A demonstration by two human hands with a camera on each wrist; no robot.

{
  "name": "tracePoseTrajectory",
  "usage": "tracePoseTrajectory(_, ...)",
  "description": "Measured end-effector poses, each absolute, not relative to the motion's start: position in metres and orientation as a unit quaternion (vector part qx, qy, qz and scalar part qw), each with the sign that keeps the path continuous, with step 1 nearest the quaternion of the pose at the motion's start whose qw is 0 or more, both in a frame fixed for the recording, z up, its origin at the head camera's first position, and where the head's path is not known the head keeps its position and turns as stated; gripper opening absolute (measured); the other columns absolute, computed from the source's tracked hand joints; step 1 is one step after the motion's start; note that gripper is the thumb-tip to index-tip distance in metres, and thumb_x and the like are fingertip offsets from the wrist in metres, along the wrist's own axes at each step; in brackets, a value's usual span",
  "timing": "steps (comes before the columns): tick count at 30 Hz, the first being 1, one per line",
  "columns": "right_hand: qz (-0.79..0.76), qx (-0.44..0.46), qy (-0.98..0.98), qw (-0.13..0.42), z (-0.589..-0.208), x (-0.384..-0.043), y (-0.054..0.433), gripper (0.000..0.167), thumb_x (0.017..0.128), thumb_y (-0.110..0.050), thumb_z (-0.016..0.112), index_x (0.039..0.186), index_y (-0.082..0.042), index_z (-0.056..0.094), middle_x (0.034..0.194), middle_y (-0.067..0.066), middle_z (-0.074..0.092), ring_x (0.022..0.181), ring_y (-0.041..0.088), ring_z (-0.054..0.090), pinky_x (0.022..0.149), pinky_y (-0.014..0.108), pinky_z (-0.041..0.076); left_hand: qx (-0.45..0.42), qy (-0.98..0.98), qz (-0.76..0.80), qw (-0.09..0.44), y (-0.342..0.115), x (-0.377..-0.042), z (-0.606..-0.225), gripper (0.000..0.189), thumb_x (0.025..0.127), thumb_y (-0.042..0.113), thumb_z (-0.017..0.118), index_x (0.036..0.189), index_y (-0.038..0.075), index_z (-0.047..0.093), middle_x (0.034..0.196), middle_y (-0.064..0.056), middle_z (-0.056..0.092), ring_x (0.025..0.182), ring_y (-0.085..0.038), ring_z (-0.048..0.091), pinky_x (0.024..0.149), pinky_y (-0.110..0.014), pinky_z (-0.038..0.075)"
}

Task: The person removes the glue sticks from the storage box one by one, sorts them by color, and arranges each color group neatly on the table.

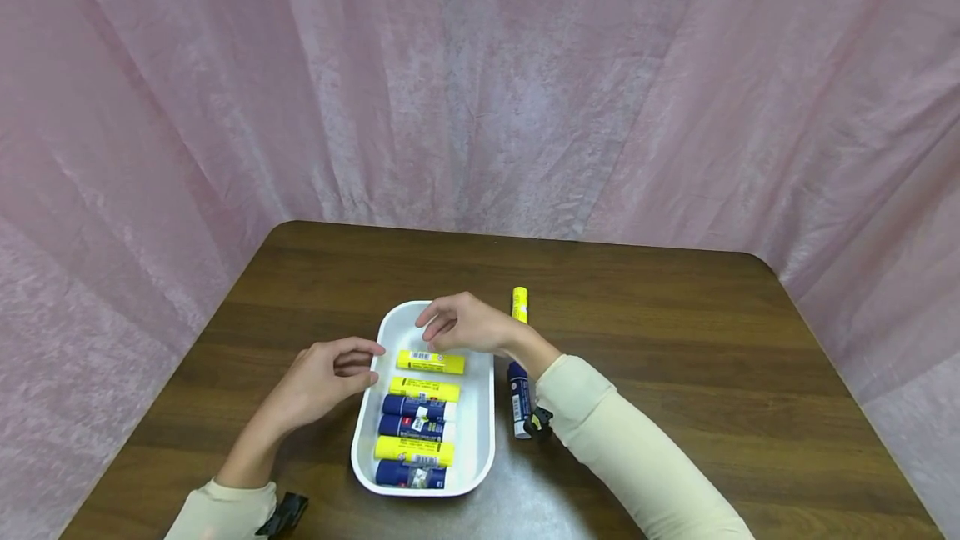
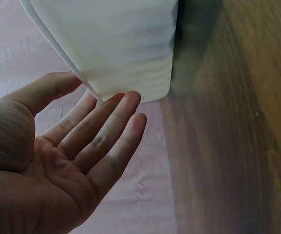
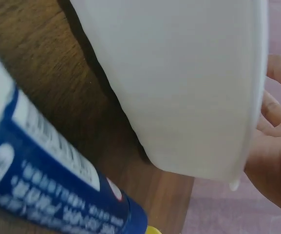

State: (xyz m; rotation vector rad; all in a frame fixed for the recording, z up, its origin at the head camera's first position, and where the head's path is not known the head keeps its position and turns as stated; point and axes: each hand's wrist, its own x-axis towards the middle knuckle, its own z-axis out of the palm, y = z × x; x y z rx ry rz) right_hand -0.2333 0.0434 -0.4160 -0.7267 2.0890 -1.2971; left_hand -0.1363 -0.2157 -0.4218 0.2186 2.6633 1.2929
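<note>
A white oblong tray sits on the brown table and holds several glue sticks, yellow and blue, lying crosswise. My left hand hovers at the tray's left rim with relaxed fingers, holding nothing. My right hand hangs over the tray's far end above the top yellow stick, fingers loosely bent and holding nothing. The tray's white wall fills the left wrist view and the tray wall fills the right wrist view.
Right of the tray lie a blue glue stick and, farther back, a yellow glue stick. The wooden table has rounded far corners. Pink cloth hangs behind and at both sides.
</note>
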Motion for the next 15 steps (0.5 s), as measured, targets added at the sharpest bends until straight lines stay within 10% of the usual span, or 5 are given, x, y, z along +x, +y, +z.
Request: tracePoseTrajectory(15,-0.370,-0.256,0.848,0.281,-0.424,-0.239,0.020,0.028,0.086,-0.006,0.080,0.113,-0.009,0.075,0.097,0.003,0.076,0.086,0.011,0.065,0.079,0.023,0.052,0.069,0.893,0.435,0.088,-0.215,-0.136,-0.421,0.034,0.093,0.017,0.077,0.125,0.008,0.071,0.125,-0.015,0.074,0.112,-0.029,0.075,0.090,-0.037,0.064)
